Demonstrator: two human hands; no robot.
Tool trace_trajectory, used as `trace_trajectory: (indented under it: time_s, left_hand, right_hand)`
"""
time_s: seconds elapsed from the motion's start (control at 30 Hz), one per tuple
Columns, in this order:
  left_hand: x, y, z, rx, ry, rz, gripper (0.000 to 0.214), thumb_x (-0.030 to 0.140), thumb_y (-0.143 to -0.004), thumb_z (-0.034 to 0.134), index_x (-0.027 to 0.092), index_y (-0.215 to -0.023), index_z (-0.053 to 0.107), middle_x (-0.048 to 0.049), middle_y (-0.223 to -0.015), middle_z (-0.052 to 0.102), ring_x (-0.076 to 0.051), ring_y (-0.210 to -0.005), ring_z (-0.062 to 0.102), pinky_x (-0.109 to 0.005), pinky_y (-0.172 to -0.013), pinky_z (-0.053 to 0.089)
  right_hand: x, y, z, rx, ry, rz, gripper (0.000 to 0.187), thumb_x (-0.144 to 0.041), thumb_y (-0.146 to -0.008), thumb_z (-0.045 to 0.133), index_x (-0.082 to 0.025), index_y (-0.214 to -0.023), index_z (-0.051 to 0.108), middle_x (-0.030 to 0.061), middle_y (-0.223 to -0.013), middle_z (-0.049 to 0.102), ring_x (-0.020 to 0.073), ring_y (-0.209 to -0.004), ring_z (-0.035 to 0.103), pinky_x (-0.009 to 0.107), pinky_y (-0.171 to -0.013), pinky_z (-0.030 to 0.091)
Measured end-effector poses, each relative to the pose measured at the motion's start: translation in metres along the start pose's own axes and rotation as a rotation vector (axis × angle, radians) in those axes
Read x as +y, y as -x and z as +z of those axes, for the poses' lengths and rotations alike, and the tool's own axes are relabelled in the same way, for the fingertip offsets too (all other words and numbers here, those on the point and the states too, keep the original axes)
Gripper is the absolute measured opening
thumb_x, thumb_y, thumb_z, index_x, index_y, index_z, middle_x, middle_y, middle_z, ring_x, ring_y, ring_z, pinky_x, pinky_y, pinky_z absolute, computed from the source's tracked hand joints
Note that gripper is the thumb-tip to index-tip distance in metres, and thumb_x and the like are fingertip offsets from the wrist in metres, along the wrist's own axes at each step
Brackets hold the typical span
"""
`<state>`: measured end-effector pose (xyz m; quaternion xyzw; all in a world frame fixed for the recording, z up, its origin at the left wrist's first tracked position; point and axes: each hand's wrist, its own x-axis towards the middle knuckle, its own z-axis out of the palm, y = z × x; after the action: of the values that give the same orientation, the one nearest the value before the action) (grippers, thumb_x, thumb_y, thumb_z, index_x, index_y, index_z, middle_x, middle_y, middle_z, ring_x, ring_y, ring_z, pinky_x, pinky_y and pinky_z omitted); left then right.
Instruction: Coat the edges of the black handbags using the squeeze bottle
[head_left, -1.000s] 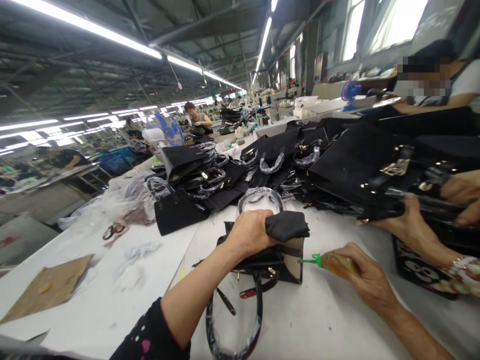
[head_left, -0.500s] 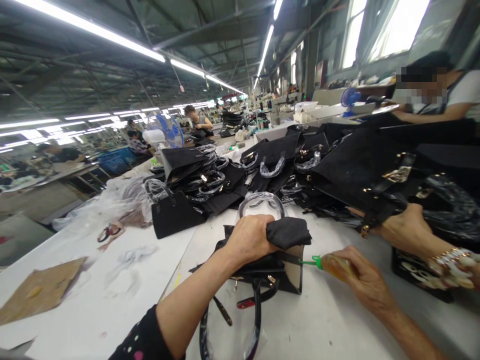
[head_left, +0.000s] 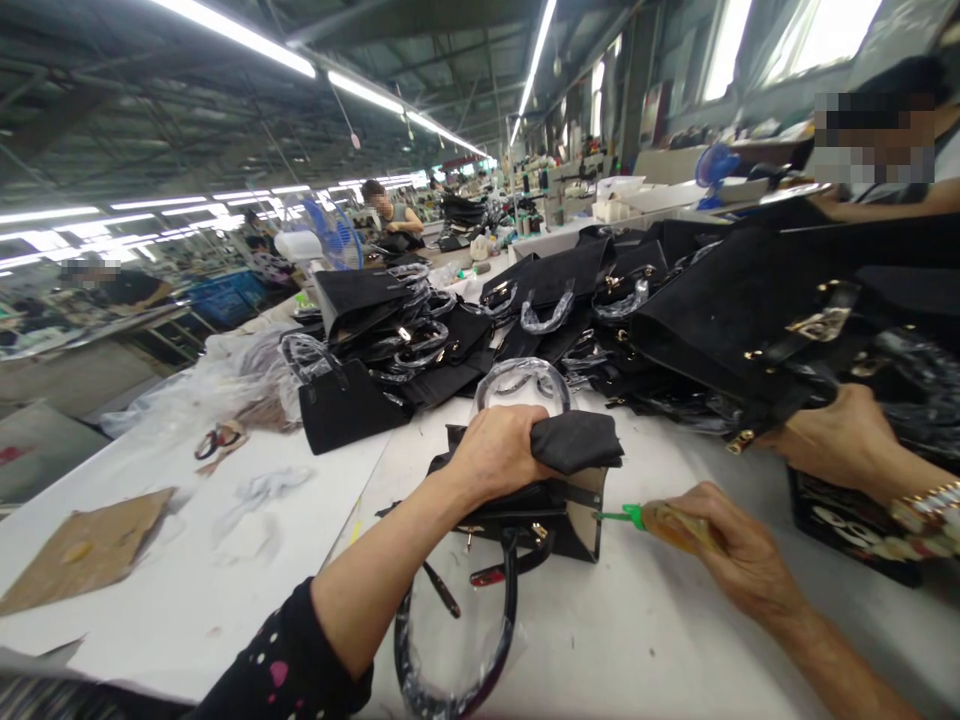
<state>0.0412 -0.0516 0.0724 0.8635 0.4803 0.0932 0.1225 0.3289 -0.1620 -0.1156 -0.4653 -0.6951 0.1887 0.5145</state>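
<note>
A small black handbag (head_left: 502,535) lies on the white table with its plastic-wrapped handle (head_left: 456,700) toward me. My left hand (head_left: 501,455) is closed on the bag's dark fabric lining (head_left: 577,441), folded up and out. The bag's beige inner side (head_left: 583,522) is exposed at the right. My right hand (head_left: 731,545) grips a yellowish glue bottle (head_left: 679,528) with a thin green nozzle (head_left: 622,514). The nozzle tip is at the edge of that beige side; whether it touches I cannot tell.
Black handbags (head_left: 559,290) are heaped across the back. A co-worker's hand (head_left: 840,435) with bracelets handles a black bag (head_left: 720,310) at right. At left are clear plastic (head_left: 217,385), scissors (head_left: 214,440) and brown cardboard (head_left: 90,548). A blue fan (head_left: 341,240) stands beyond.
The whole view has shifted slightly. The nozzle tip has moved a little lower along the beige side. My left hand keeps its hold on the lining. The co-worker's hand has moved rightward.
</note>
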Motion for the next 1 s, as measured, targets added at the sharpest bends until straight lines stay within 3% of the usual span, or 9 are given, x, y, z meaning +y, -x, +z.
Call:
trace_trajectory:
  time_s: [0.37, 0.5, 0.67, 0.83, 1.0]
  left_hand:
    - [-0.001, 0.0023, -0.002, 0.007, -0.001, 0.026, 0.023, 0.042, -0.082, 0.08, 0.021, -0.079, 0.07, -0.0033, -0.078, 0.076, -0.021, -0.072, 0.068, -0.03, -0.062, 0.033]
    - [0.0, 0.0018, -0.0022, 0.021, 0.007, 0.023, 0.025, 0.044, -0.081, 0.08, 0.022, -0.078, 0.069, -0.0037, -0.077, 0.076, -0.022, -0.073, 0.068, -0.031, -0.062, 0.032]
    - [0.0001, 0.0017, -0.0013, 0.032, 0.004, 0.035, 0.024, 0.041, -0.08, 0.079, 0.022, -0.077, 0.066, -0.0034, -0.076, 0.075, -0.022, -0.072, 0.067, -0.031, -0.062, 0.031]
    - [-0.001, 0.0021, -0.0006, 0.034, 0.015, 0.046, 0.027, 0.046, -0.084, 0.078, 0.022, -0.077, 0.067, -0.0029, -0.076, 0.074, -0.021, -0.07, 0.064, -0.031, -0.061, 0.03]
    - [0.0014, 0.0015, -0.0009, 0.025, 0.001, 0.03, 0.024, 0.042, -0.082, 0.079, 0.022, -0.076, 0.067, -0.0028, -0.076, 0.075, -0.021, -0.071, 0.066, -0.031, -0.062, 0.031]
  right_hand:
    - [0.0045, 0.0011, -0.0003, 0.025, 0.008, -0.043, 0.012, -0.031, -0.11, 0.066, -0.03, -0.115, 0.077, 0.0016, -0.089, 0.071, 0.0196, -0.075, 0.072, 0.03, -0.066, 0.055]
    - [0.0022, 0.0011, -0.0018, -0.024, 0.004, -0.05, 0.011, -0.033, -0.11, 0.067, -0.03, -0.112, 0.078, 0.0013, -0.087, 0.071, 0.0196, -0.073, 0.072, 0.029, -0.063, 0.056]
    - [-0.0001, -0.0036, -0.0018, 0.039, 0.01, -0.062, 0.012, -0.031, -0.111, 0.065, -0.029, -0.113, 0.076, 0.0017, -0.088, 0.071, 0.0197, -0.074, 0.071, 0.03, -0.066, 0.056]
    - [-0.0047, -0.0059, 0.0003, -0.041, -0.02, -0.062, 0.015, -0.036, -0.111, 0.065, -0.029, -0.109, 0.077, 0.002, -0.087, 0.072, 0.0203, -0.072, 0.072, 0.03, -0.063, 0.057]
    - [0.0046, -0.0076, 0.0019, 0.085, 0.031, -0.087, 0.013, -0.033, -0.111, 0.064, -0.029, -0.115, 0.076, 0.0036, -0.091, 0.073, 0.0223, -0.078, 0.072, 0.033, -0.07, 0.058]
